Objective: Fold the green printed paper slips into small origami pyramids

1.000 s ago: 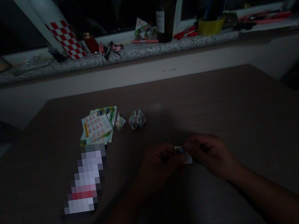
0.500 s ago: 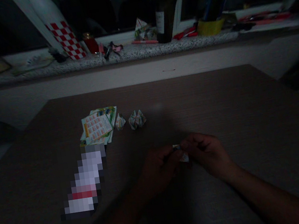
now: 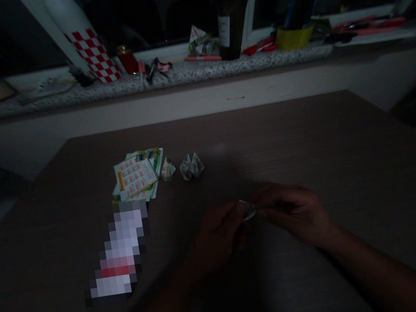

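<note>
Holding a small folded paper [image 3: 248, 210] over the bench [image 3: 306, 131]: gripped by its left side in the left hand [image 3: 221, 232], fingers closed; pinched at its right edge in the right hand [image 3: 305, 214], fingertips nearly together. Showing less of its lower corner than half a second ago, so probably being turned or creased further. Partly hidden by fingers and dimness. Lying farther left: a folded paper piece [image 3: 168, 169], two more paper points [image 3: 196, 165], a printed-sheet stack [image 3: 136, 177], and a pixelated phone-like object [image 3: 114, 256].

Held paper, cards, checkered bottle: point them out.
Held paper [image 3: 249, 211]: head view, small exposed middle.
Cards [image 3: 136, 178]: head view, printed face of the topmost.
Checkered bottle [image 3: 93, 54]: head view, red-and-white lower part.
</note>
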Available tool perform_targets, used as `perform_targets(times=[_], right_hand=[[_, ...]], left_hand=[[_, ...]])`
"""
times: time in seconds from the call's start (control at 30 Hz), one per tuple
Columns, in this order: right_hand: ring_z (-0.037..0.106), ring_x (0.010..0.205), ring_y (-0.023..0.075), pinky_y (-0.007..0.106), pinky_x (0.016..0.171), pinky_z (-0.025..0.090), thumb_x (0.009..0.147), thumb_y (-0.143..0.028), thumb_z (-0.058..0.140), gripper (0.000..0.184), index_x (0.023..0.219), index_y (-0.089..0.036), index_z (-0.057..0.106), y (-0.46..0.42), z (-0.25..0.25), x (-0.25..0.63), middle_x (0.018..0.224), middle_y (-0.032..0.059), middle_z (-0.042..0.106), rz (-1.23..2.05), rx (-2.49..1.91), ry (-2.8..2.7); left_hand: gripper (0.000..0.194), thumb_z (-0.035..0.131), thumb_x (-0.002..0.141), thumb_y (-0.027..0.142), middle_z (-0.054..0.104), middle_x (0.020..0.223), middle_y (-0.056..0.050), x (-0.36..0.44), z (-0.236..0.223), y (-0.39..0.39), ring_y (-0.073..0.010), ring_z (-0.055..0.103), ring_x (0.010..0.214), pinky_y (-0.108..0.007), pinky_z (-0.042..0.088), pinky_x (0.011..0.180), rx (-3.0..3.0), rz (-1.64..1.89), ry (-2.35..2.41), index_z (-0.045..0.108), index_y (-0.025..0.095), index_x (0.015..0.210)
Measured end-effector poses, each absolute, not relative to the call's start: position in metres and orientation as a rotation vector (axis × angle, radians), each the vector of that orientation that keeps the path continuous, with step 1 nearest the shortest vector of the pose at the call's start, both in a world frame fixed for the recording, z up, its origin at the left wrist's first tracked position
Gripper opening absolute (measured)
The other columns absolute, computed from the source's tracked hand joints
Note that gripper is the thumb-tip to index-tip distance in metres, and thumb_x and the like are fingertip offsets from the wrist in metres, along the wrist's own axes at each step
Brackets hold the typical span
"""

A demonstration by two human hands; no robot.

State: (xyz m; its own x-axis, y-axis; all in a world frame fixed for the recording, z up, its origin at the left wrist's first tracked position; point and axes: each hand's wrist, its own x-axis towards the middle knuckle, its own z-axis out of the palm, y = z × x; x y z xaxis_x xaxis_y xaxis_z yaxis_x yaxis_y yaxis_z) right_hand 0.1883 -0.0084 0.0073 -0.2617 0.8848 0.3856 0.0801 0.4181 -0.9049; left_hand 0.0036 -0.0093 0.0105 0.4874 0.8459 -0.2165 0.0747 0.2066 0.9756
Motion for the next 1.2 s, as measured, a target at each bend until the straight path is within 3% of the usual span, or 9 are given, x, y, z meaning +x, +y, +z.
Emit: perform_targets(times=[0.13,0.3,0.47,0.73,1.2], right_hand=[[0.066,0.073,0.0172,0.029,0.064,0.053,0.079,-0.024,0.070,0.005,0.077,-0.020,0.069,-0.011,0.006,0.185,0.080,0.0060,0.071,1.148,-0.881,-1.519],[0.061,0.064,0.0133,0.024,0.057,0.048,0.078,-0.026,0.071,0.014,0.068,-0.019,0.064,-0.014,0.003,0.181,0.071,0.0029,0.067,1.278,-0.893,-1.371],[0.055,0.059,0.0109,0.022,0.052,0.043,0.080,-0.028,0.068,0.012,0.084,-0.019,0.061,-0.018,0.003,0.180,0.069,-0.0002,0.061,1.270,-0.992,-1.419],[0.043,0.050,0.0070,0.020,0.048,0.034,0.093,-0.026,0.049,0.025,0.072,-0.017,0.057,-0.021,0.011,0.184,0.058,-0.0036,0.048,1.105,-0.955,-1.882],[0.038,0.040,0.0063,0.018,0.038,0.029,0.091,-0.040,0.054,0.027,0.076,-0.017,0.058,-0.023,-0.004,0.174,0.048,-0.0058,0.046,1.428,-1.007,-1.406]], left_hand=[[0.049,0.028,0.097,0.047,0.047,0.058,0.002,0.000,0.015,-0.013,-0.0093,0.044,0.054,-0.022,0.031,0.053,1.577,0.725,0.997,0.051,0.016,0.066],[0.037,0.036,0.095,0.038,0.046,0.060,0.003,-0.002,0.022,-0.012,-0.0095,0.042,0.054,-0.023,0.029,0.054,1.880,0.720,0.970,0.051,0.017,0.070],[0.033,0.036,0.095,0.027,0.044,0.058,0.004,0.001,0.024,-0.013,-0.0090,0.040,0.052,-0.023,0.028,0.053,1.944,0.777,0.995,0.050,0.017,0.068],[0.041,0.035,0.095,0.035,0.034,0.053,0.005,0.001,0.012,-0.014,-0.0075,0.033,0.049,-0.022,0.024,0.049,1.823,0.794,0.880,0.043,0.016,0.060],[0.046,0.036,0.096,0.041,0.045,0.052,0.004,0.006,0.012,-0.010,-0.0084,0.039,0.048,-0.021,0.030,0.051,1.608,0.799,0.926,0.056,0.016,0.062]])
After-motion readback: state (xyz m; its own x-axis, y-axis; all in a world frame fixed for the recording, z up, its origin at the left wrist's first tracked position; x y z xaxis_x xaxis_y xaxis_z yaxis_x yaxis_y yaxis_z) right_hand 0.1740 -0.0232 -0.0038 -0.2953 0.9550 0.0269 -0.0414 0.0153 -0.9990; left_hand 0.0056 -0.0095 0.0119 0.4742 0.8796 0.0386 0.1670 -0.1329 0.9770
